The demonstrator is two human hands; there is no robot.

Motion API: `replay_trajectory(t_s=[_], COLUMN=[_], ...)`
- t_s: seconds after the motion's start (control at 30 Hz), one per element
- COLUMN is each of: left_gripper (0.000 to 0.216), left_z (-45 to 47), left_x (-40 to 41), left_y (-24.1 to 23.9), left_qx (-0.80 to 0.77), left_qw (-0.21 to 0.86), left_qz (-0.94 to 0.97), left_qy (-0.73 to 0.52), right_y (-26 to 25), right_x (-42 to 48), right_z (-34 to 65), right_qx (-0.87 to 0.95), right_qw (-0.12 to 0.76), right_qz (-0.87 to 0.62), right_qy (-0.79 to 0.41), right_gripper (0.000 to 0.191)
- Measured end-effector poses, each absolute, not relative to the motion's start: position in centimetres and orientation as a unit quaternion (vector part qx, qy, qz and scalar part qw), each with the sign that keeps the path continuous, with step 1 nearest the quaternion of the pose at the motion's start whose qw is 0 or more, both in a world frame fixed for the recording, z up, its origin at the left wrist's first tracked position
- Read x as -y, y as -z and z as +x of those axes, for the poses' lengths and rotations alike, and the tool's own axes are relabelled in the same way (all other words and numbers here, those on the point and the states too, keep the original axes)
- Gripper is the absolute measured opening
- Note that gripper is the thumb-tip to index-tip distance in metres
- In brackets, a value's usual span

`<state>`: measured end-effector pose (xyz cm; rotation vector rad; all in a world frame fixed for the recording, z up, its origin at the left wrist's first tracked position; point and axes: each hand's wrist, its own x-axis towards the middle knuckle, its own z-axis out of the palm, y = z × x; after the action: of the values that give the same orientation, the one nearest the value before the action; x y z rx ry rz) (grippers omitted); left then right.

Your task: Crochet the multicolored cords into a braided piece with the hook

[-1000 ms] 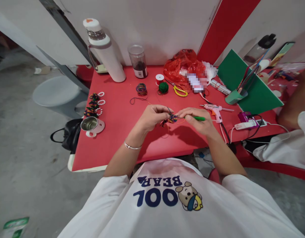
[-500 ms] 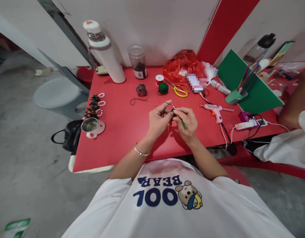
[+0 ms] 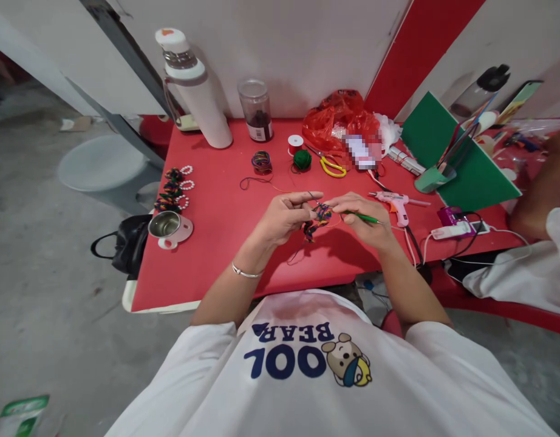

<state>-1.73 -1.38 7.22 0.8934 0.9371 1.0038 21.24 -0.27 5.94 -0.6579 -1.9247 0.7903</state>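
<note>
Over the red table (image 3: 207, 255), my left hand (image 3: 284, 217) pinches a small multicoloured yarn piece (image 3: 319, 218), its index finger stretched out with the thread running over it. My right hand (image 3: 364, 220) grips a green-handled crochet hook (image 3: 364, 216) whose tip points left into the yarn piece. Both hands hover close together just above the tabletop. A thin thread trails from the work toward the multicoloured yarn coil (image 3: 261, 161) farther back.
At the back stand a white flask (image 3: 195, 91), a clear jar (image 3: 257, 109), a red spool (image 3: 295, 144), green yarn ball (image 3: 302, 159), yellow scissors (image 3: 330, 165) and a red bag (image 3: 339, 121). A glue gun (image 3: 396, 203) lies right, a metal cup (image 3: 166, 226) and finished pieces (image 3: 170, 189) left. Another person's arm (image 3: 535, 194) rests at right.
My hands, which were drawn together and raised half a second ago, have spread apart again; the hook lies flatter, pointing left, and the yarn piece hangs visibly between them.
</note>
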Motion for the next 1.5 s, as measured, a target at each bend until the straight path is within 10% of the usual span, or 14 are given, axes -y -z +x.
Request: replay_trajectory(t_s=[1.5], left_gripper=[0.049], left_z=[0.7], left_x=[1.8], left_y=[-5.5], left_qx=[-0.379], left_qw=[0.637], left_qz=[0.352], left_qy=[-0.571], right_y=[-3.8], right_x=[2.3], right_z=[18.3], right_qx=[0.786], right_qw=[0.533], right_qz=[-0.273], right_qy=[-0.156], right_gripper=[0.02])
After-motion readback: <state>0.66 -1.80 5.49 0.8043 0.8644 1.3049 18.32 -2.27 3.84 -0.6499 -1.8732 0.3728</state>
